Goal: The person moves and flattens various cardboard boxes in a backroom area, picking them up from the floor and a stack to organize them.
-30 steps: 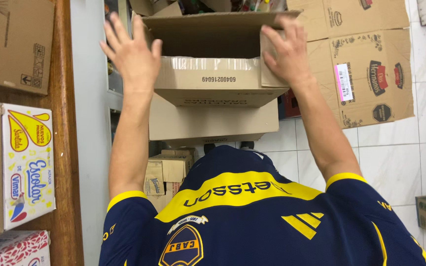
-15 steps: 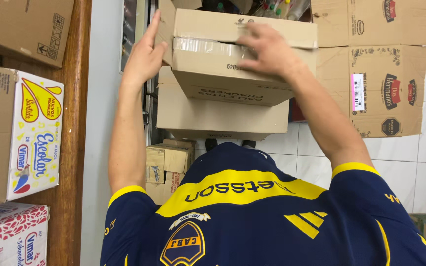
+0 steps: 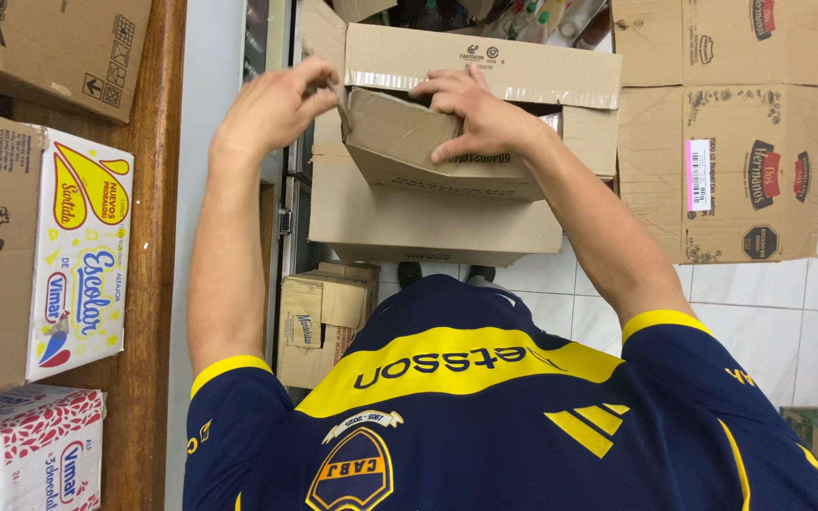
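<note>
A big cardboard box (image 3: pixel 485 104) is sitting open on a second box (image 3: pixel 428 218) straight ahead. The right hand (image 3: pixel 475 118) is pressing a flap (image 3: pixel 400 137) down, fingers spread wide. The left hand (image 3: pixel 272 109) is pinching the flap's edge.

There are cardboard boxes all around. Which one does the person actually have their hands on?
The open brown box at top centre, stacked on a plain closed box. The left hand and right hand press its flap; every other box sits untouched.
</note>
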